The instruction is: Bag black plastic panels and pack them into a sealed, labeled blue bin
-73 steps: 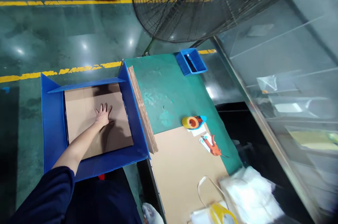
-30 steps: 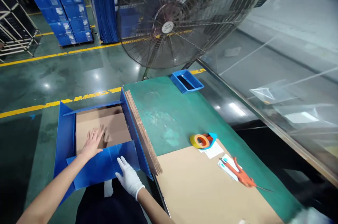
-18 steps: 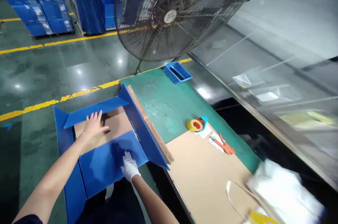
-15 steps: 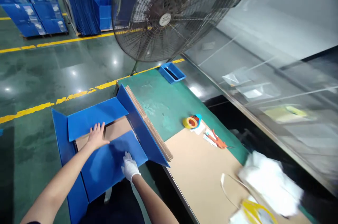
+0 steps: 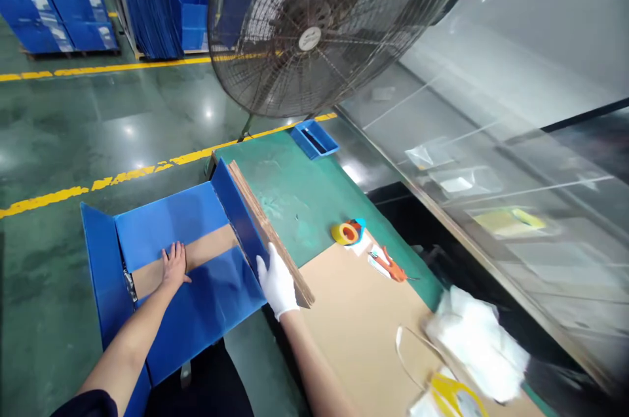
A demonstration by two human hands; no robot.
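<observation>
A blue corrugated box [image 5: 196, 332] stands at the table's left edge with its two side flaps raised. Its far flap [image 5: 167, 217] and near flap are folded inward, and a strip of brown cardboard [image 5: 209, 248] shows in the gap between them. My bare left hand [image 5: 174, 265] lies with fingers stretched out over this gap, touching the cardboard and the flap edges. In a white glove, my right hand [image 5: 278, 282] is against the raised right flap [image 5: 240, 207], thumb and fingers apart. It covers the flap's near end.
Cardboard sheets [image 5: 268, 230] lean beyond the right flap. On the green table [image 5: 280, 174] are a blue tray [image 5: 314, 139], a tape roll [image 5: 344, 233], an orange-handled tool [image 5: 390, 266], a brown sheet [image 5: 354, 318] and white bags [image 5: 479, 338]. A large fan [image 5: 309, 37] stands behind.
My right hand has moved from the near flap to the raised right flap. The far flap has dropped flatter, and my left hand has shifted slightly down and left.
</observation>
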